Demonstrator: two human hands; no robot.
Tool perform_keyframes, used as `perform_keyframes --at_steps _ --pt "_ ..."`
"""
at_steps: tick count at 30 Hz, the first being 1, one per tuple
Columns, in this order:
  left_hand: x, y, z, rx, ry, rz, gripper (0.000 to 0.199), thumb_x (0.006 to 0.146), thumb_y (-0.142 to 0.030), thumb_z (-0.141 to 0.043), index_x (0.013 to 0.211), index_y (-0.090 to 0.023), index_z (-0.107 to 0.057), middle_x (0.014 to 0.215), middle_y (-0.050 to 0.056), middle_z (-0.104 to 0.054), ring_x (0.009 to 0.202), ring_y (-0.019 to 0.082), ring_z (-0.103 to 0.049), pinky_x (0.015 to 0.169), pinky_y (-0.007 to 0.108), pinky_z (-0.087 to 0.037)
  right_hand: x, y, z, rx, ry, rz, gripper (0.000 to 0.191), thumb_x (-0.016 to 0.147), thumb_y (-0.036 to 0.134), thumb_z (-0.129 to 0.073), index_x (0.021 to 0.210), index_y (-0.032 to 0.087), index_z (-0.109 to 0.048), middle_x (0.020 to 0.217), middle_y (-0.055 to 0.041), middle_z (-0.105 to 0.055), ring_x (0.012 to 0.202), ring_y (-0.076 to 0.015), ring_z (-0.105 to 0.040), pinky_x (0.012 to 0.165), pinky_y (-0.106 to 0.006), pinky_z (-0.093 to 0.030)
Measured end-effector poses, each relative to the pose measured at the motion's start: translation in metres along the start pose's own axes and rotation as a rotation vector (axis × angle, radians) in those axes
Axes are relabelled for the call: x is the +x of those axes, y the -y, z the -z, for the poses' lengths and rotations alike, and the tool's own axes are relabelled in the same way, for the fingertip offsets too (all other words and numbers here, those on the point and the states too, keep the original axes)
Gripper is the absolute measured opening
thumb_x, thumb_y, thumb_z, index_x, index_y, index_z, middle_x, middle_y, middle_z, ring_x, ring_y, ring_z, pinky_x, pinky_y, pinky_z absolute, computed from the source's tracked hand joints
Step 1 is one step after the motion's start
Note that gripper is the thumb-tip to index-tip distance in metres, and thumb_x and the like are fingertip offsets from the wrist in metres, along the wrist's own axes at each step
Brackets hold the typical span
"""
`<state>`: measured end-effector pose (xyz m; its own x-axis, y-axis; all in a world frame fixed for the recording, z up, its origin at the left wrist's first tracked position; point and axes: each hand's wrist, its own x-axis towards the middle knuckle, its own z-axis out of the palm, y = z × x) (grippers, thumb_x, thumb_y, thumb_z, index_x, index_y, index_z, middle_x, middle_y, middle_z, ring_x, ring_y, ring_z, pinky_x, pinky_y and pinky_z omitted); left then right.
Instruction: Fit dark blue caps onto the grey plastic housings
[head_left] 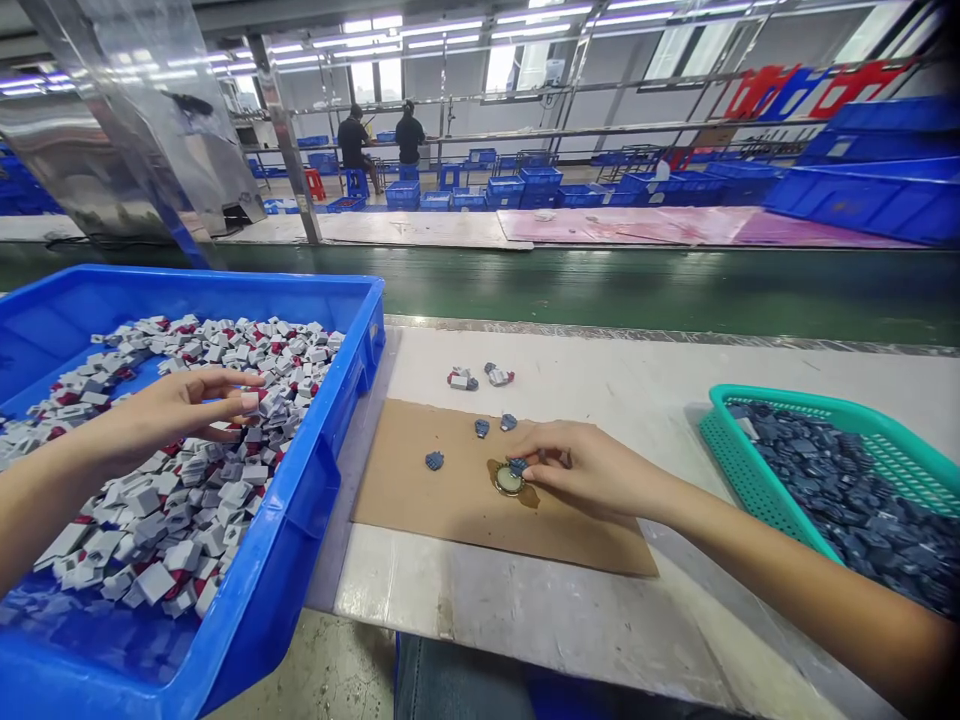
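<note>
- pinched between thumb and fingertips of my left hand (180, 405) is one small white part (250, 402), held just above the heap of grey, white and red parts (172, 500) in the blue bin (315, 500) on my left.
- beside the bin, a brown cardboard sheet (450, 510) lies on the pale worktable (600, 370).
- on the cardboard, three small dark blue pieces (434, 460) lie loose, apart from each other.
- beyond the sheet, two assembled parts (463, 380) rest on the bare table.
- my right hand (592, 470) lies low on the cardboard, fingertips narrowed on a dark blue piece (518, 466) touching a small round dish (508, 481) with a wet stain around it.
- at the far right, a teal basket (720, 440) holds many dark blue pieces (832, 490).
</note>
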<state>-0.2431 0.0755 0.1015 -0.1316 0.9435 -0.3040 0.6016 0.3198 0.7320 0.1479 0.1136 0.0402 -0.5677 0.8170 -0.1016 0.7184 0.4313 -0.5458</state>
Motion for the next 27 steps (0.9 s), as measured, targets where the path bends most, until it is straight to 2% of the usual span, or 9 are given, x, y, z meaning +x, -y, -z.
perform_keyframes --at_steps 5,10,13,17,20,22,24,26,27 --pt "0.0 0.001 -0.001 0.001 -0.036 0.0 0.056 0.069 -0.05 -0.06 0.114 -0.018 -0.05 0.112 0.006 -0.057 0.105 0.022 -0.051 0.073 0.026 -0.053 0.0 0.003 -0.004 -0.06 -0.041 0.052 0.022 0.074 0.024 -0.052 0.089 0.019 -0.067 0.078 -0.0035 -0.062 0.066 -0.0156 -0.053 0.063 -0.028 -0.039" --pt "0.001 0.001 -0.001 -0.004 -0.044 0.0 0.053 0.068 -0.048 -0.061 0.11 -0.019 -0.051 0.116 0.005 -0.056 0.106 0.022 -0.05 0.073 0.026 -0.052 -0.004 0.008 -0.01 -0.021 -0.008 0.074 0.024 0.077 0.026 -0.049 0.092 0.017 -0.066 0.082 -0.0059 -0.063 0.068 -0.0162 -0.055 0.063 -0.029 -0.041" --pt "0.0 0.001 -0.001 0.02 -0.042 0.01 0.053 0.069 -0.049 -0.059 0.112 -0.019 -0.05 0.115 0.005 -0.056 0.105 0.021 -0.051 0.074 0.026 -0.051 -0.006 0.005 -0.013 0.094 -0.013 0.007 0.027 0.077 0.033 -0.051 0.093 0.017 -0.066 0.079 -0.0057 -0.063 0.065 -0.016 -0.055 0.059 -0.029 -0.041" --pt "-0.001 0.0 0.001 0.063 -0.041 0.004 0.05 0.071 -0.049 -0.057 0.112 -0.02 -0.05 0.115 0.004 -0.056 0.105 0.02 -0.051 0.076 0.025 -0.05 -0.01 0.003 -0.013 0.403 0.002 -0.131 0.034 0.075 0.041 -0.055 0.097 0.017 -0.063 0.073 -0.005 -0.064 0.064 -0.0166 -0.057 0.055 -0.027 -0.041" --pt "0.0 0.002 0.002 0.092 -0.052 0.005 0.051 0.07 -0.051 -0.058 0.111 -0.021 -0.051 0.112 0.004 -0.058 0.103 0.021 -0.052 0.074 0.026 -0.051 -0.011 0.002 -0.012 0.521 -0.026 -0.15 0.036 0.074 0.043 -0.056 0.096 0.015 -0.062 0.07 -0.0044 -0.063 0.063 -0.0158 -0.056 0.053 -0.026 -0.04" --pt "0.001 0.004 0.001 0.102 -0.06 0.003 0.051 0.069 -0.052 -0.058 0.11 -0.021 -0.052 0.11 0.003 -0.06 0.103 0.022 -0.053 0.073 0.026 -0.051 -0.012 0.0 -0.012 0.45 -0.065 -0.147 0.034 0.074 0.041 -0.055 0.094 0.015 -0.063 0.068 -0.0034 -0.061 0.059 -0.0143 -0.054 0.05 -0.025 -0.037" --pt "0.002 0.004 0.001 0.121 -0.048 0.002 0.052 0.068 -0.053 -0.058 0.109 -0.021 -0.053 0.11 0.003 -0.061 0.104 0.022 -0.053 0.075 0.027 -0.051 -0.012 -0.001 -0.013 0.286 -0.108 -0.122 0.03 0.076 0.038 -0.053 0.094 0.017 -0.064 0.069 -0.0031 -0.06 0.058 -0.0142 -0.052 0.051 -0.026 -0.037" --pt "0.0 0.002 0.001 0.138 -0.039 0.0 0.053 0.067 -0.055 -0.059 0.107 -0.021 -0.056 0.11 0.003 -0.062 0.104 0.022 -0.054 0.077 0.027 -0.052 -0.012 0.001 -0.014 0.118 -0.124 -0.057 0.025 0.078 0.032 -0.05 0.093 0.018 -0.065 0.074 -0.0038 -0.061 0.064 -0.0155 -0.053 0.056 -0.028 -0.038" --pt "-0.002 -0.001 0.002 0.17 -0.075 -0.011 0.053 0.066 -0.056 -0.058 0.105 -0.02 -0.058 0.109 0.003 -0.063 0.102 0.023 -0.055 0.077 0.028 -0.053 -0.012 0.003 -0.015 0.055 -0.119 -0.018 0.024 0.08 0.029 -0.048 0.093 0.019 -0.065 0.079 -0.0042 -0.062 0.068 -0.0164 -0.054 0.06 -0.029 -0.039"
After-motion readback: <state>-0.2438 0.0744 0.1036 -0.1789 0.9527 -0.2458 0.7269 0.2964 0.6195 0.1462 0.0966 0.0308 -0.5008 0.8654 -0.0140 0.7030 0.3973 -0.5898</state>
